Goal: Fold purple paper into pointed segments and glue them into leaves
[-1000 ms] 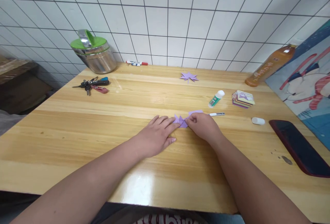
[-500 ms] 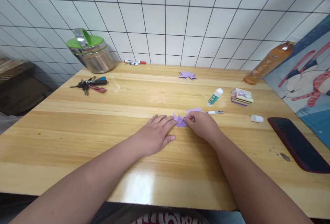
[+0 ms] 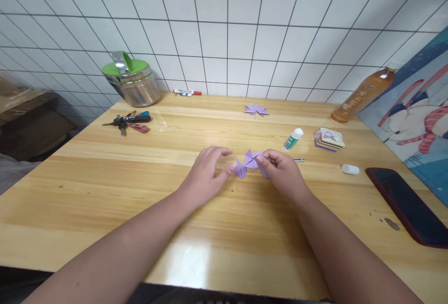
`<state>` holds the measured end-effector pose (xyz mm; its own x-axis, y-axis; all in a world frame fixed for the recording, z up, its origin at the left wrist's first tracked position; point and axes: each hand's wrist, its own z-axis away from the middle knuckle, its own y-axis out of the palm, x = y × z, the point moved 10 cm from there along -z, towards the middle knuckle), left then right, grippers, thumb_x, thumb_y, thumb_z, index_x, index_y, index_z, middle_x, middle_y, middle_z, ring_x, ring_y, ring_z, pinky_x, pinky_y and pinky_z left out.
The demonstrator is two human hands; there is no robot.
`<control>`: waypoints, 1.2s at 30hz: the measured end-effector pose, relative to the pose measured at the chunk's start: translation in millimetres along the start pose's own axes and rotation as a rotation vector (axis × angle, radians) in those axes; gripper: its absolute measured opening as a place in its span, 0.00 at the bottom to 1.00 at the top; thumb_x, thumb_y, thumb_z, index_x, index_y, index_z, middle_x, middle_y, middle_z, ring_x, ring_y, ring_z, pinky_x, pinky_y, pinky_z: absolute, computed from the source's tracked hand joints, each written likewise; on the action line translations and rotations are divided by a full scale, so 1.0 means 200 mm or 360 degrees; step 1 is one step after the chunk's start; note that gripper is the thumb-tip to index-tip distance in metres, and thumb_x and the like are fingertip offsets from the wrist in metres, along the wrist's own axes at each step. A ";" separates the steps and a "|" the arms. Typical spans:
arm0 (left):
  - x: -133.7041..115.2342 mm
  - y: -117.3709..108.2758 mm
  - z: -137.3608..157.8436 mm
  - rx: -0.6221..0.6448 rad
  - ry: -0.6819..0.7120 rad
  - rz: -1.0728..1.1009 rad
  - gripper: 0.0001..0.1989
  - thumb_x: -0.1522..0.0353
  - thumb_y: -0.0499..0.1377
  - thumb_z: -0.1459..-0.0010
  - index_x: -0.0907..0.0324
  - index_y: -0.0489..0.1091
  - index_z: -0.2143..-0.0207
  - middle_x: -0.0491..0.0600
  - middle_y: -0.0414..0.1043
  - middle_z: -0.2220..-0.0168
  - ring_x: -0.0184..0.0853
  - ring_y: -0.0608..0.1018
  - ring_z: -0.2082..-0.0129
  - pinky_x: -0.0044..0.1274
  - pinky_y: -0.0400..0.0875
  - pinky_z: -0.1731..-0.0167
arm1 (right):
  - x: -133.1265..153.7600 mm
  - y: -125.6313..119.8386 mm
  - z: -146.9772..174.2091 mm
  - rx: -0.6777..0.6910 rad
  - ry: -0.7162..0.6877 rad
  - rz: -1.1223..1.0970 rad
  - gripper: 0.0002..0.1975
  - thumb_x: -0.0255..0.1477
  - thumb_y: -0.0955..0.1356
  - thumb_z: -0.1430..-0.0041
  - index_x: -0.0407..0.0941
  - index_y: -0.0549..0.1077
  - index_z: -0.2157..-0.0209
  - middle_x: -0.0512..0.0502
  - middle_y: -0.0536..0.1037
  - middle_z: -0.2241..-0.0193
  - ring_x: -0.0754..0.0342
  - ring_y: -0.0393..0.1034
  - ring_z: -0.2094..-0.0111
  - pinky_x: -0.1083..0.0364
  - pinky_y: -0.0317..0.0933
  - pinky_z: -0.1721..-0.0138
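Observation:
Pinched between the thumb and fingers of my right hand (image 3: pixel 282 169) is a folded purple paper piece (image 3: pixel 250 159) with pointed flaps, raised a little over the wooden table. My left hand (image 3: pixel 209 173) is to its left, fingers apart and curved. Its thumb tip is at the paper's left point; whether it touches is hard to tell. Just behind my right hand the end of a slim grey tool (image 3: pixel 299 160) sticks out, the rest hidden. Farther back lies a purple paper star shape (image 3: pixel 255 110) with several points.
A glue stick (image 3: pixel 293 139), its white cap (image 3: pixel 350 169), a stack of coloured paper (image 3: pixel 329 139) and a phone (image 3: pixel 408 206) lie to the right. A tea bottle (image 3: pixel 364 94) leans by a painting (image 3: pixel 413 117). Keys (image 3: pixel 128 121), markers (image 3: pixel 187 93) and a steel pot (image 3: pixel 135 85) stand back left.
My right hand has lifted and turned the folded purple paper off the table. My left hand has come off its flat hold, its fingers now curved and raised. The view has tilted up slightly.

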<state>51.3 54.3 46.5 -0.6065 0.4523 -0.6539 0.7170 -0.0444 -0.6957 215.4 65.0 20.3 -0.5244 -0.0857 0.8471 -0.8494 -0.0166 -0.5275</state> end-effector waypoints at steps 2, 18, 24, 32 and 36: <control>0.03 0.01 0.00 0.0042 -0.0134 0.0290 0.16 0.58 0.49 0.41 0.58 0.70 0.62 0.50 0.72 0.62 0.37 0.73 0.60 0.30 0.66 0.57 | 0.03 0.00 0.02 -0.0059 -0.0038 -0.0121 0.14 0.40 0.62 0.45 0.44 0.67 0.76 0.54 0.63 0.83 0.60 0.55 0.80 0.60 0.51 0.78; -0.01 -0.01 0.01 -0.0122 -0.0097 0.0162 0.08 0.65 0.56 0.46 0.57 0.71 0.74 0.46 0.73 0.70 0.34 0.72 0.65 0.27 0.64 0.61 | 0.10 0.09 0.07 0.0071 -0.0099 -0.0469 0.20 0.38 0.69 0.52 0.45 0.70 0.57 0.43 0.74 0.59 0.52 0.69 0.60 0.54 0.65 0.60; -0.04 0.02 0.02 -0.0109 -0.0039 0.0033 0.07 0.64 0.56 0.46 0.56 0.72 0.72 0.45 0.73 0.69 0.34 0.72 0.64 0.28 0.64 0.59 | -0.02 0.14 0.05 0.0117 0.0257 -0.0832 0.14 0.40 0.70 0.54 0.44 0.73 0.70 0.47 0.77 0.72 0.54 0.71 0.70 0.57 0.66 0.70; -0.08 0.12 0.02 0.0204 0.0346 -0.0269 0.10 0.66 0.53 0.42 0.54 0.71 0.60 0.47 0.73 0.61 0.34 0.72 0.60 0.28 0.63 0.57 | -0.14 0.11 0.01 0.0418 0.0311 -0.0291 0.12 0.38 0.67 0.51 0.44 0.76 0.71 0.49 0.76 0.77 0.55 0.68 0.75 0.60 0.60 0.81; -0.08 0.24 0.05 0.0477 0.0536 -0.0564 0.12 0.68 0.52 0.41 0.54 0.69 0.56 0.47 0.70 0.53 0.37 0.69 0.53 0.31 0.60 0.52 | -0.14 0.11 -0.03 0.0369 0.0206 -0.0032 0.06 0.32 0.69 0.54 0.45 0.76 0.73 0.49 0.77 0.75 0.55 0.70 0.72 0.58 0.63 0.71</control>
<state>92.2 36.6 20.8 -0.6137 0.7423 -0.2690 0.3314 -0.0670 -0.9411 210.6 72.3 -14.4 -0.5235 0.0449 0.8508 -0.8313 -0.2458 -0.4986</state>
